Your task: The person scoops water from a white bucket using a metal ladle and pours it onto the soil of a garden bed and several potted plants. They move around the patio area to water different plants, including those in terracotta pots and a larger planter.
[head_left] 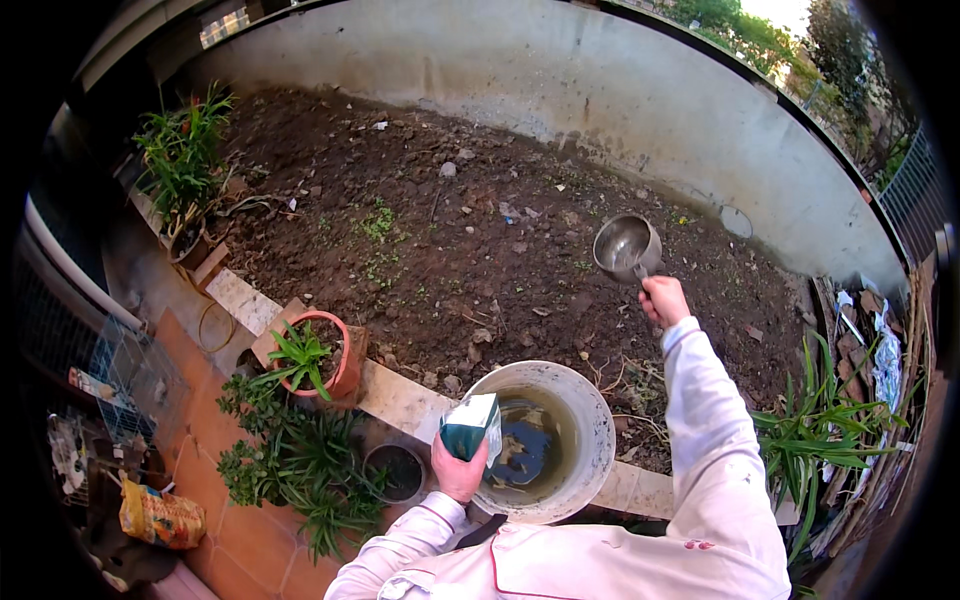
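Soil bed: dark brown, rough and clumped, with loose soil (560, 300) running right up to the far edge
On the soil: a pale stone (447, 169) towards the far edge, a white scrap (380, 125) beyond it, a bluish scrap (508, 212) about midway, small green seedlings (378, 225) left of the middle
Ledge: a pale strip (395, 395) along the bed's near edge
On the ledge: a terracotta pot (346, 372) over a tan slab (264, 347); a brown block (210, 268) by the left end
At the ledge: a white bucket (599, 440); from here I can't tell what its base stands on
Floor: orange-brown tiles (250, 545)
On the floor: a dark pot (395, 473) near the ledge, a yellow-orange bag (160, 515) towards the left edge
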`<state>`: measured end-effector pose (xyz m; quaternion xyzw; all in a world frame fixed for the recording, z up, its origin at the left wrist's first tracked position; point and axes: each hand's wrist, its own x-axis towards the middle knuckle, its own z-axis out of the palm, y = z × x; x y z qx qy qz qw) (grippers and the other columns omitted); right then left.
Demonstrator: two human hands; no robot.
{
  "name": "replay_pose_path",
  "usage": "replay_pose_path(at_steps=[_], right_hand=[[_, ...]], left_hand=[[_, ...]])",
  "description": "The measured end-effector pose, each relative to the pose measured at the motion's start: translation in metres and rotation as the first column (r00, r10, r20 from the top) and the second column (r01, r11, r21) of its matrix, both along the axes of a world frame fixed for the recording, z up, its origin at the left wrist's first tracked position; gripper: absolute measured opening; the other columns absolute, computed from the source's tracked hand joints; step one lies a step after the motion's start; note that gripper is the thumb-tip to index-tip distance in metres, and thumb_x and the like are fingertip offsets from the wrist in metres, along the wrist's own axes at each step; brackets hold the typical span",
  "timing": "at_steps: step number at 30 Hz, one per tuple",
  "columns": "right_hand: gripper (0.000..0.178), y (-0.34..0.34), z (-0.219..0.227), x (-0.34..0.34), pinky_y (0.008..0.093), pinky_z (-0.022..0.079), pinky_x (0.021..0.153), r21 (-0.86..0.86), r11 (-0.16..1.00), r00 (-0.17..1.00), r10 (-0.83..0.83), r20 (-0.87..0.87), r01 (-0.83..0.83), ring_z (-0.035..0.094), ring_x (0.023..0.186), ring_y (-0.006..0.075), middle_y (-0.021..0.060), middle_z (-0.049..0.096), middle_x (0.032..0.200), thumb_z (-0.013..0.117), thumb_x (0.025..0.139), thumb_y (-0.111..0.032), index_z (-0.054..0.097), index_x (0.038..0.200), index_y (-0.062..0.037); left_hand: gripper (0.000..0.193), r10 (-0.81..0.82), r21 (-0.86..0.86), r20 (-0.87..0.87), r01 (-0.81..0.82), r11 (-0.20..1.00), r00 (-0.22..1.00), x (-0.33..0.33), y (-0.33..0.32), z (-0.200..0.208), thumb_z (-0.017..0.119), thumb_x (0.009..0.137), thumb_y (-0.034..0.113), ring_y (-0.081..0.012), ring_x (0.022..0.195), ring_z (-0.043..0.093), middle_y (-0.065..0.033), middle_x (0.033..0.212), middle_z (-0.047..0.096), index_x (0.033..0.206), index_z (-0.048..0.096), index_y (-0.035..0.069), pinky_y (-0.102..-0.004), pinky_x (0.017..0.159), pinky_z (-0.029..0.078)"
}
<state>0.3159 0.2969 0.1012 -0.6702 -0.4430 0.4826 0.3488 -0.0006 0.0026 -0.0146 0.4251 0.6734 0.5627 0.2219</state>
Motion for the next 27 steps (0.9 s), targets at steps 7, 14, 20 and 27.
replay_pose_path(at_steps=[7, 14, 20, 27], right_hand=[[0.014, -0.178, 0.003, 0.036, 0.0186, 0.025, 0.034, -0.116, 0.992, 0.957, 0.015, -0.29, -0.05, 0.038, 0.043, 0.0033, -0.0003, 0.053, 0.067, 0.05, 0.092, -0.014, 0.057, 0.097, -0.0034], [0.027, -0.259, 0.06, 0.023, 0.0171, 0.025, 0.039, -0.177, 0.951, 0.877, 0.15, -0.456, -0.255, 0.037, 0.047, 0.002, 0.0, 0.055, 0.072, 0.05, 0.092, -0.013, 0.054, 0.116, -0.001], [0.027, -0.284, 0.027, -0.015, 0.0281, 0.048, 0.057, -0.2, 0.851, 0.867, 0.498, 0.013, -0.486, 0.061, 0.063, 0.0145, 0.0073, 0.065, 0.073, 0.055, 0.087, -0.015, 0.061, 0.108, 0.0008], [0.022, -0.303, -0.023, -0.076, 0.0483, 0.049, 0.063, -0.224, 0.683, 0.388, 0.619, 0.683, -0.695, 0.063, 0.069, 0.0375, 0.0207, 0.063, 0.07, 0.053, 0.084, -0.022, 0.059, 0.085, -0.0015]], left_hand=[[0.051, -0.008, -0.02, -0.04, 0.007, 1.0, 0.999, -0.002, -0.001, -0.004, 0.077, 0.065, 0.024, -0.037, 0.087, 0.057, -0.0192, 0.093, 0.058, 0.103, 0.053, 0.0, -0.0417, 0.078, 0.045], [0.053, -0.001, -0.058, -0.008, 0.0, 0.998, 1.0, 0.001, 0.001, 0.004, 0.077, 0.065, 0.024, -0.0368, 0.089, 0.057, -0.0199, 0.095, 0.058, 0.104, 0.052, -0.001, -0.0417, 0.079, 0.045], [0.051, -0.014, -0.062, 0.009, 0.015, 0.998, 1.0, 0.003, 0.001, 0.008, 0.075, 0.068, 0.02, -0.0307, 0.091, 0.059, -0.0168, 0.098, 0.06, 0.109, 0.052, 0.001, -0.0377, 0.081, 0.046], [0.049, -0.02, -0.068, -0.054, 0.016, 0.998, 0.998, 0.001, 0.0, 0.003, 0.074, 0.071, 0.016, -0.0235, 0.088, 0.061, -0.0134, 0.097, 0.062, 0.111, 0.052, 0.001, -0.0334, 0.08, 0.047]])
